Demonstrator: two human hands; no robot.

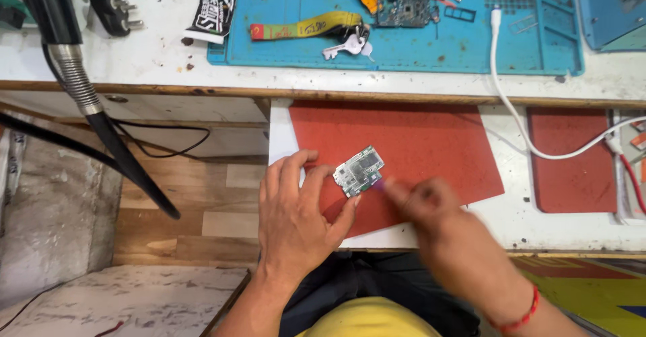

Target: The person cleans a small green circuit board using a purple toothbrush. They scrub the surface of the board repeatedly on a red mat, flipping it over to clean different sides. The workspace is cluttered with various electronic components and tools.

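A small silvery-green circuit board (359,169) lies on a red mat (417,142) on a pull-out shelf. My left hand (299,209) rests on the mat's near left edge, with fingertips touching the board's left and lower sides and pinning it. My right hand (431,206) is blurred with motion just right of the board. A small purple tip (379,184) shows at its fingertips, against the board's lower right corner. What the right hand grips is not clear beyond that tip. A red thread band circles my right wrist.
A blue work mat (404,41) on the white bench above carries phone parts, keys (346,46) on a yellow strap and an orange piece. A white cable (511,108) runs down to the right. A second red mat (572,155) lies right. A black hose (94,108) hangs left.
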